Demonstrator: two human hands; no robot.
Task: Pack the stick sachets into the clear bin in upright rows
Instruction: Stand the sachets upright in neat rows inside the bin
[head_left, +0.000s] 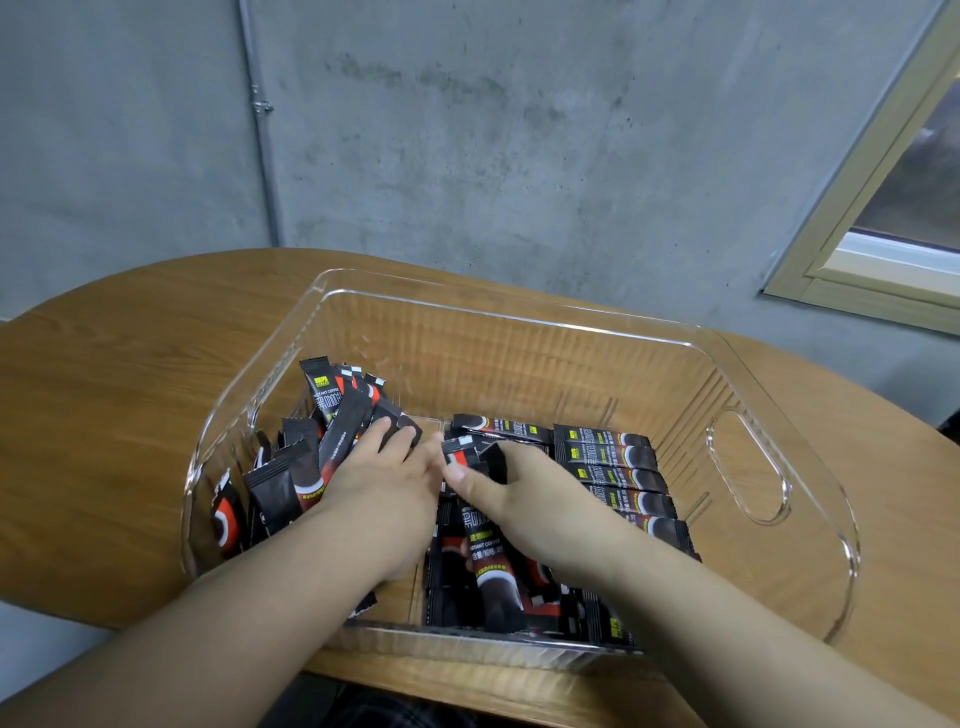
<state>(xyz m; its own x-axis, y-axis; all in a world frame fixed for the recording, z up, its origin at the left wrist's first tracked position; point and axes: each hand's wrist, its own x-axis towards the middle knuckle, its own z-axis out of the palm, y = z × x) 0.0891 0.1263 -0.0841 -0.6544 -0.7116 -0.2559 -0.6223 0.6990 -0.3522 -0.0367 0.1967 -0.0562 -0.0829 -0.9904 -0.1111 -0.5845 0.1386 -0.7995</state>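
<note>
Sachets of instant coffee lie flat at the near wall of the clear bin, just under the right wrist, their long axes running away from the person. Farther in, the right hand pinches a few sachets between thumb and curled fingers, their ends poking out toward the left hand. That hand lies almost touching it, fingers straight, pressing against a leaning bunch that stands roughly upright beyond and to its outer side. Beyond the right hand's outer side, a flat row lies crosswise. The pinched sachets likely need turning on end and moving toward the left hand's bunch. The wooden table carries the bin.
</note>
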